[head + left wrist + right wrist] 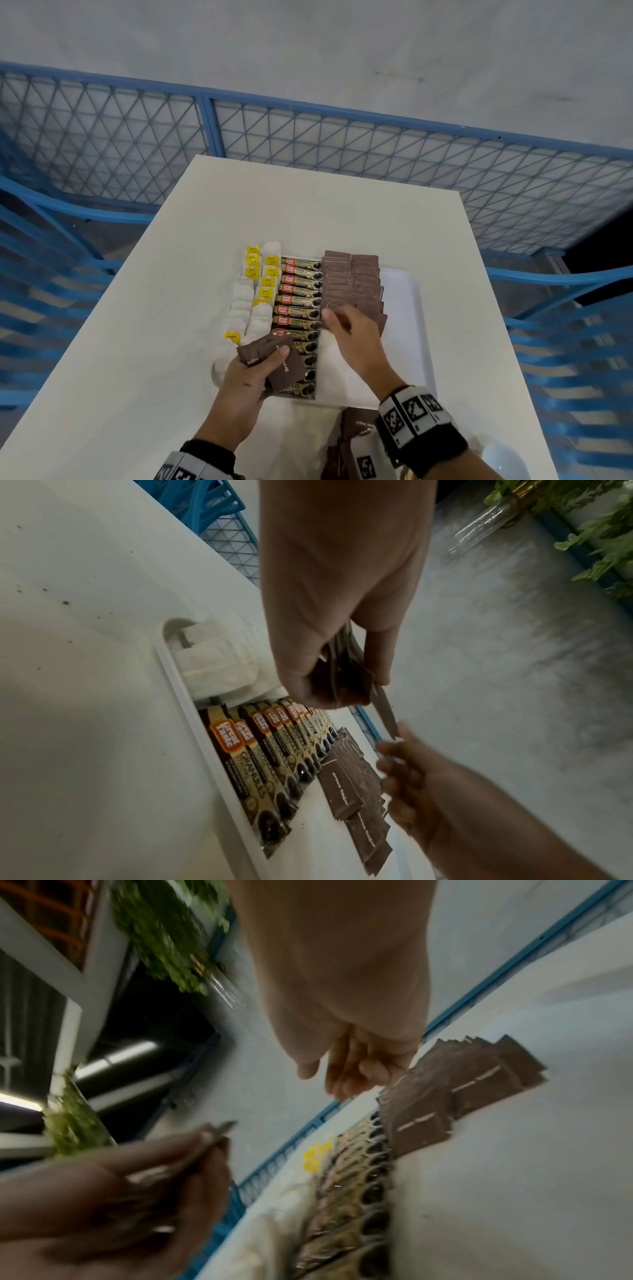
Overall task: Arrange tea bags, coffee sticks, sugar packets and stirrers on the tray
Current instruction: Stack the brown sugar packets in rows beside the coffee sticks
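Note:
A white tray point(411, 308) lies on the white table point(154, 308). Tea bags point(246, 308) fill its left side in two columns, with a column of coffee sticks point(298, 301) beside them. Two rows of brown sugar packets point(352, 277) lie to the right of the sticks. My left hand point(270, 363) grips a fanned stack of brown sugar packets point(291, 368) above the near end of the sticks. My right hand point(335, 322) hovers at the near end of the sugar rows, fingers loosely curled and empty. The right wrist view shows the same empty fingers point(342, 1080). No stirrers are in view.
More brown packets point(356, 435) lie at the table's near edge under my right wrist. A blue mesh fence point(308, 144) runs behind the table, with blue slatted furniture point(565, 342) on both sides. The tray's right part is bare. Green plants point(599, 534) stand off to the side.

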A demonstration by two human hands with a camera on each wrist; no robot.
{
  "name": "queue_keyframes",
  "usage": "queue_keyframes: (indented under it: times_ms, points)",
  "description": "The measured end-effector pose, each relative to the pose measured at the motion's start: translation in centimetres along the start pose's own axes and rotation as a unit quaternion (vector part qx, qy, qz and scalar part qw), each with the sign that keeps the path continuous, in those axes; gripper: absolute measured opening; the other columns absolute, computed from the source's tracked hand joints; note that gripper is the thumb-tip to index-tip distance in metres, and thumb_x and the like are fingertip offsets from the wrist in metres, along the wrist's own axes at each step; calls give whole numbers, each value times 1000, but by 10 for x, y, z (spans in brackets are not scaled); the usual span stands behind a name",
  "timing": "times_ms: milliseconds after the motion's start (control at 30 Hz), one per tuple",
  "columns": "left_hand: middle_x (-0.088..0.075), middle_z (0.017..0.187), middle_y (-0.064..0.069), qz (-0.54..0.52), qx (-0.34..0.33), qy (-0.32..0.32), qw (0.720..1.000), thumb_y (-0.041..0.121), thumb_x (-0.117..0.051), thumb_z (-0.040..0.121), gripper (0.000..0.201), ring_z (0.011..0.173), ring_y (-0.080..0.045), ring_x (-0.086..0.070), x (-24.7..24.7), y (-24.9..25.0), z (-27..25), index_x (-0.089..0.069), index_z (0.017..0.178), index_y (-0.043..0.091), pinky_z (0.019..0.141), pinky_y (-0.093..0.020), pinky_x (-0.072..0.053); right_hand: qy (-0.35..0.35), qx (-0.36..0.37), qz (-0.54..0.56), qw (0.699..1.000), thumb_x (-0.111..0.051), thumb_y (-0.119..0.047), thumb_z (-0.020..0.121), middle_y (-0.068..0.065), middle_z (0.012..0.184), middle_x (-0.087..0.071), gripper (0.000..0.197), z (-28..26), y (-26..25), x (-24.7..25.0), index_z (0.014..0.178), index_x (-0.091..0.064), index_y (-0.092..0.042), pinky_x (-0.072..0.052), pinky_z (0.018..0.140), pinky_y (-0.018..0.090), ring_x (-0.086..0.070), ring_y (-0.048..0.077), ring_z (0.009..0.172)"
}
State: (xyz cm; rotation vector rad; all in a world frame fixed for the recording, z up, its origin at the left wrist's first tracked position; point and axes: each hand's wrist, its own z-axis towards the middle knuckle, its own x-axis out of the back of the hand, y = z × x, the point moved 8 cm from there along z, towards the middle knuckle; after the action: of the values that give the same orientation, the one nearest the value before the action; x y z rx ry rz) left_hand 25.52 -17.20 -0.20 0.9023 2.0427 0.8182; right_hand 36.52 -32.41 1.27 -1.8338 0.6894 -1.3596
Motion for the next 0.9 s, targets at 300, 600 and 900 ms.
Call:
queue_keyframes:
  times_ms: [300, 600, 900]
  points:
    - [-71, 106, -15, 0, 21, -68, 997, 17, -51, 92, 24, 97, -27, -68, -24, -7, -7, -65, 109, 7, 78, -39, -58, -183, 15, 101, 978, -66, -18, 84, 8, 92, -63, 30, -41, -16, -29, 113, -60, -26, -49, 67, 19, -57, 9, 70]
    - [-61, 84, -15, 66, 26, -65, 995, 4, -56, 90, 14, 76, -22, -61, -22, -17, -2, -65, 100, 5, 58, -22, -51, -119, -67, 182, 974, -57, -1, 87, -1, 77, -58, 19, -45, 25, 7, 82, -47, -17, -40, 50, 19, -54, 12, 62]
    - [-61, 63, 3, 209, -14, -47, 977, 12, -65, 86, 23, 50, -5, -49, -41, -5, 27, -65, 108, 6, 45, -15, -39, 52, -196, 310, 929, -54, 2, 88, 16, 96, -61, 10, -21, 91, 53, 95, -54, -5, -56, 66, 26, -64, 22, 68]
